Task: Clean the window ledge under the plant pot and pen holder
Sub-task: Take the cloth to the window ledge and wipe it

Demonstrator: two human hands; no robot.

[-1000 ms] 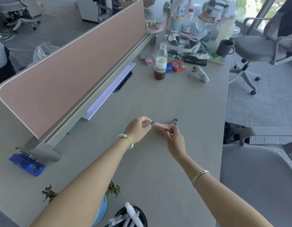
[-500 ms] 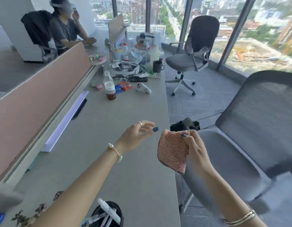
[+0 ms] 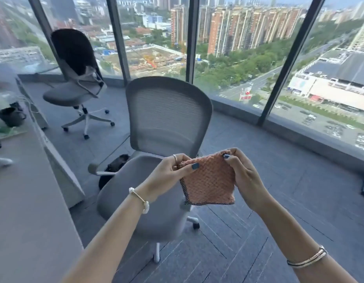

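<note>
The pink cleaning cloth (image 3: 208,180) is held spread in mid-air above the grey office chair (image 3: 166,123), probably so that a flat wiping face is presented. Its upper left corner is pinched by the left hand (image 3: 166,176), its upper right corner by the right hand (image 3: 245,176). The window ledge (image 3: 299,129) lies well apart, beyond the chair; the plant pot and pen holder are not in view. The worktop (image 3: 19,201) stands at the left.

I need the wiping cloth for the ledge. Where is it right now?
In the head view, the pink cloth hangs at centre, held up by its top corners between the left hand and right hand, in front of the grey office chair.
</note>
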